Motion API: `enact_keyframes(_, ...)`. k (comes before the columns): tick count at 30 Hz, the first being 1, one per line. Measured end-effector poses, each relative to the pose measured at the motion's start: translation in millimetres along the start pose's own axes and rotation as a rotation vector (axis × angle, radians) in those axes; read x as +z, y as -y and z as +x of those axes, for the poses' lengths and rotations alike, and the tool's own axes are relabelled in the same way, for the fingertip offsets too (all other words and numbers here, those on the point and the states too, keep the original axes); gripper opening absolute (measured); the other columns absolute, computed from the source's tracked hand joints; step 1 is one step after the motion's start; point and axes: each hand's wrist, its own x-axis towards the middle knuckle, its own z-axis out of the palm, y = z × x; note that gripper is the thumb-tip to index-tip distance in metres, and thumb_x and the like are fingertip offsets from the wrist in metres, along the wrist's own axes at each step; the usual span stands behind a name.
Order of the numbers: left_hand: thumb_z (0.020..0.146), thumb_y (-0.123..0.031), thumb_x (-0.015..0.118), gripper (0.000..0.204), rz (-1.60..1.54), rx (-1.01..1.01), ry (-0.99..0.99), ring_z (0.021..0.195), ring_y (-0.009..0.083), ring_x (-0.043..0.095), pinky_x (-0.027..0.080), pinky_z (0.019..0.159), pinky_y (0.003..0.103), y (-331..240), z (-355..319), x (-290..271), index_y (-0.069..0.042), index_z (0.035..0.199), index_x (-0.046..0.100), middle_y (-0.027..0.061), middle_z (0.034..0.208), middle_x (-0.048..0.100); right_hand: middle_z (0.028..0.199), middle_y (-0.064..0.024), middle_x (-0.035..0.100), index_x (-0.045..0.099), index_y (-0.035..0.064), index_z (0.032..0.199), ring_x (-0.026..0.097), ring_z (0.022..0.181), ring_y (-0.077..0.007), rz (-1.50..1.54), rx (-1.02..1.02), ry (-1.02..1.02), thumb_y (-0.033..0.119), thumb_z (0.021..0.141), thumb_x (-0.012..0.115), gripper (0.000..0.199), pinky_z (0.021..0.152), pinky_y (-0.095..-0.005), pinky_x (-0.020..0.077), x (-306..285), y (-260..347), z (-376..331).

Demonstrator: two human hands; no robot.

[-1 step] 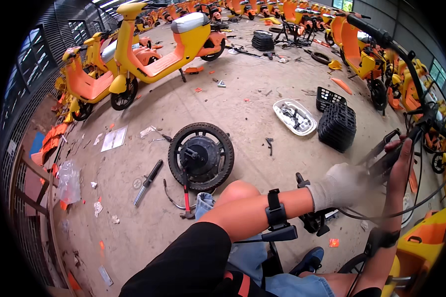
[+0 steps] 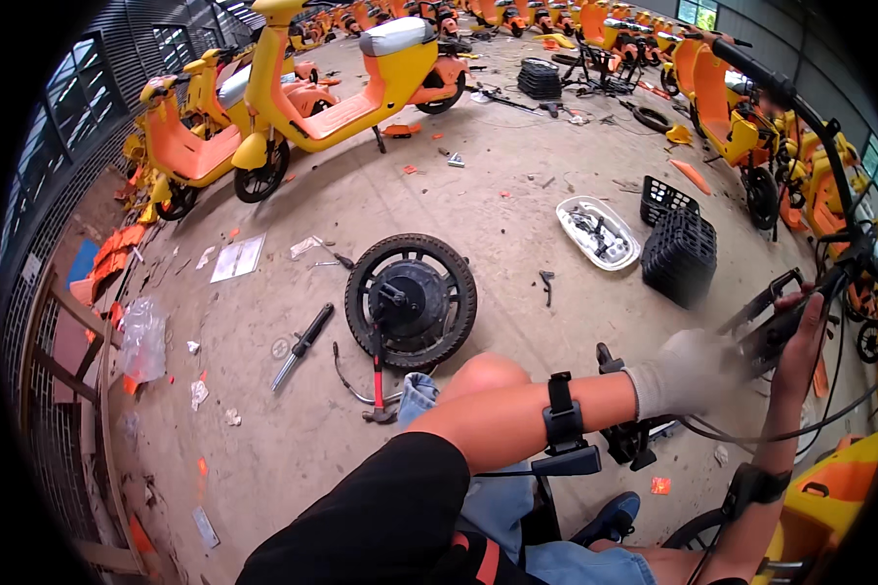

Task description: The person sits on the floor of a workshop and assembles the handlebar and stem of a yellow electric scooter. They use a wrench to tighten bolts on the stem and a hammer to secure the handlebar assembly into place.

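Observation:
A black handlebar (image 2: pixel 812 117) rises at the right, with cables hanging below it. Beneath the bar, my bare right hand (image 2: pixel 798 336) is closed round a dark tube (image 2: pixel 777 334) attached to it. My left hand (image 2: pixel 691 375), in a pale work glove, reaches across to the same tube's lower end. Motion smears that glove, so its fingers and anything in them cannot be made out. Below the left wrist are black metal parts (image 2: pixel 622 439), partly covered by the forearm. A looped cable (image 2: pixel 741 439) runs under both hands.
A wheel with a hub motor (image 2: pixel 410 302) lies on the floor, a red-handled hammer (image 2: pixel 378 385) against it. Nearby are a shock absorber (image 2: pixel 304 346), a white tub of parts (image 2: pixel 600 234) and stacked black baskets (image 2: pixel 680 255). Yellow-orange scooters (image 2: pixel 337 117) stand behind; yellow bodywork (image 2: pixel 834 497) is close at right.
The floor items, handlebar and both hands appear slightly farther right in the picture. The right hand keeps its hold on the tube, and the left glove stays blurred beside it.

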Motion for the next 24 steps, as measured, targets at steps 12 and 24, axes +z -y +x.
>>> enact_keyframes(12,0.077,-0.023,0.057,0.024,-0.059,-0.152,0.098,0.074,0.0346,0.068,0.055,0.069,0.040,0,5,5,-0.005,0.074,0.071,0.0180,0.075,0.068,0.156,-0.0150,0.026,0.019,0.0057,0.153,0.034,0.138,-0.0313,-0.627,0.052,0.301,0.020,0.101,0.037,0.057,0.111,-0.0456,0.0287,-85,-13,-127)
enact_keyframes(24,0.087,-0.007,0.060,0.016,-0.587,0.287,-0.454,0.082,0.0158,0.066,0.052,0.077,0.028,-55,-52,-167,0.003,0.100,0.062,0.0139,0.091,0.065,0.098,-0.0183,0.068,0.064,-0.0048,0.102,0.065,0.093,-0.0319,-0.828,-0.161,0.583,-0.005,0.088,0.059,0.015,0.084,-0.0390,0.0516,-58,134,-224)
